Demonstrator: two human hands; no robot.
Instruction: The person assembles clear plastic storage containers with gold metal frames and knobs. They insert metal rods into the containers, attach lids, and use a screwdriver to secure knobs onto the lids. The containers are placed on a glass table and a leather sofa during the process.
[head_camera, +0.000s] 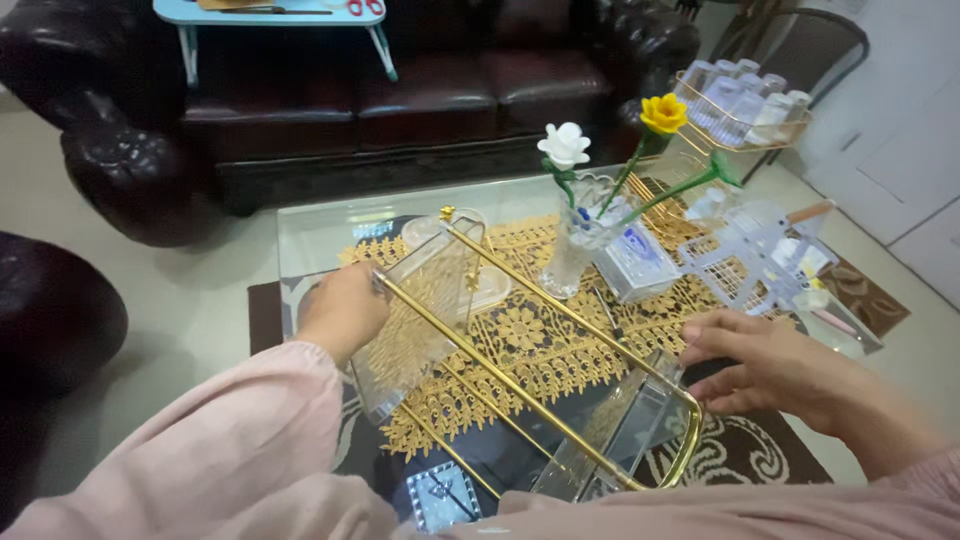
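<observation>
A person in pink sleeves works over a glass coffee table (320, 235), going left to right: the left hand (343, 312) is curled closed around the upper left corner of a clear acrylic tray with gold metal rails (520, 385), which lies tilted on its side across the table between the two hands, its clear end panel just right of the left knuckles. The tray rests over a gold lace table runner (530, 340). Beyond its rails stands a clear glass vase (572, 255) holding a white flower (565, 145) and a yellow flower (663, 113) (both look artificial). At the tray's right end, the right hand (770, 365) hovers flat with fingers loosely spread, fingertips just beside the curved gold rail; whether it touches cannot be told. A dark leather sofa (400, 90) sits behind the table.
</observation>
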